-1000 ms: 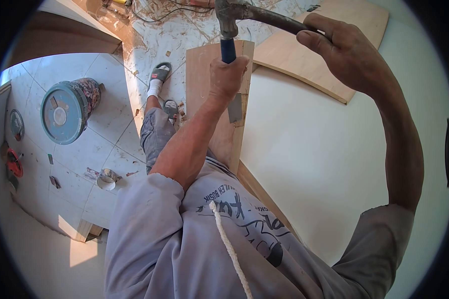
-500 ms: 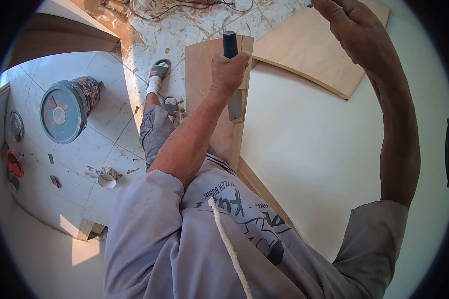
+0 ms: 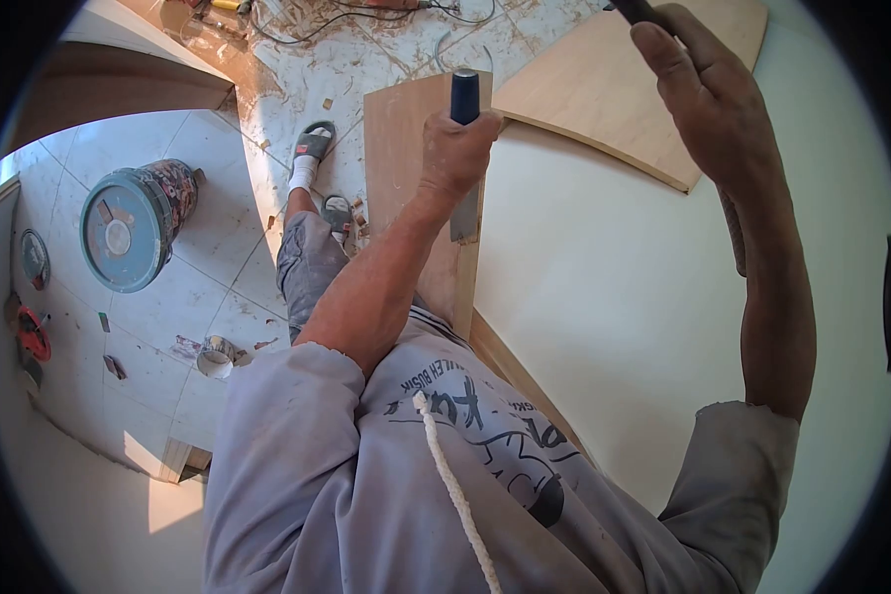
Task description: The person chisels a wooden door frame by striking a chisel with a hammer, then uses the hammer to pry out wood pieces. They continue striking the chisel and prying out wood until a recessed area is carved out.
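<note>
My left hand (image 3: 455, 153) is wrapped round the dark blue handle of a chisel (image 3: 464, 97), whose top end sticks out above the fist. Its flat grey blade shows below the hand, lying against the edge of an upright wooden panel (image 3: 391, 148). My right hand (image 3: 708, 99) is raised at the upper right, closed round a dark bar-like tool handle (image 3: 636, 10). The far end of that tool is cut off by the frame's top, so its head is hidden.
A wide wooden board (image 3: 614, 94) lies on the white surface (image 3: 574, 267) to the right. Left on the tiled floor stand a lidded bucket (image 3: 124, 233) and a small tin (image 3: 216, 356). Shavings and a cable (image 3: 337, 25) lie beyond the sandalled feet (image 3: 314, 144).
My right hand has come lower in view, and more of its dark tool shows. My left hand and the chisel have shifted slightly right and down.
</note>
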The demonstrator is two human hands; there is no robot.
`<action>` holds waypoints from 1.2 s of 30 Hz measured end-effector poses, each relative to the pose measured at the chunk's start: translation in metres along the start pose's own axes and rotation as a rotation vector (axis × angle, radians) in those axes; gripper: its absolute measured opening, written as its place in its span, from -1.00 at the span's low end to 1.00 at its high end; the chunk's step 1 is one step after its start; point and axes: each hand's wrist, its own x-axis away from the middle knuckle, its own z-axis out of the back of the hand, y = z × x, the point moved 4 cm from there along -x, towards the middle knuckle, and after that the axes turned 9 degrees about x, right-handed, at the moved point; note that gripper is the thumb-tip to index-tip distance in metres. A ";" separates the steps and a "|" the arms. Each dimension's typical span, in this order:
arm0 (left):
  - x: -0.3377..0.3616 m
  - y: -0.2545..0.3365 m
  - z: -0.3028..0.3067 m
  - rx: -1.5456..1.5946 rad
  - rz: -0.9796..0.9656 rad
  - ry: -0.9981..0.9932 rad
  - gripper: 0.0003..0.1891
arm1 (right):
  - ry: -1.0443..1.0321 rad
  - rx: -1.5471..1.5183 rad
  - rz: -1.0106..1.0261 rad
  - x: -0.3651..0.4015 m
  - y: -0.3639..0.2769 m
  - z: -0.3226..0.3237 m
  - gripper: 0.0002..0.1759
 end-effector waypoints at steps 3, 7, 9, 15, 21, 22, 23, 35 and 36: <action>0.003 0.001 -0.004 -0.058 0.029 -0.016 -0.64 | -0.324 0.239 -0.008 0.016 0.000 -0.016 -0.60; 0.005 0.002 -0.006 -0.083 0.002 -0.015 -0.65 | -0.040 -0.015 0.010 0.007 0.009 0.002 -0.62; 0.005 0.005 -0.011 -0.085 0.000 -0.039 -0.65 | -0.078 0.005 -0.234 0.006 0.008 0.015 -0.61; 0.001 0.000 -0.007 -0.042 0.033 0.004 -0.68 | -0.406 0.237 -0.105 0.022 0.008 -0.014 -0.64; -0.004 -0.009 -0.006 -0.044 -0.011 -0.007 -0.67 | -0.099 0.013 -0.225 0.003 0.013 0.003 -0.59; -0.006 -0.011 -0.006 -0.046 -0.012 -0.008 -0.67 | -0.113 -0.010 -0.366 0.006 0.013 0.003 -0.59; -0.004 -0.010 -0.006 -0.066 0.006 -0.009 -0.67 | -0.018 0.059 -0.081 0.006 0.009 -0.007 -0.58; -0.009 -0.014 -0.008 -0.062 0.072 -0.022 -0.73 | -0.399 0.294 0.031 -0.003 0.021 -0.021 -0.58; -0.008 -0.016 -0.009 -0.053 0.077 -0.043 -0.76 | -0.397 0.297 0.027 -0.002 0.022 -0.018 -0.58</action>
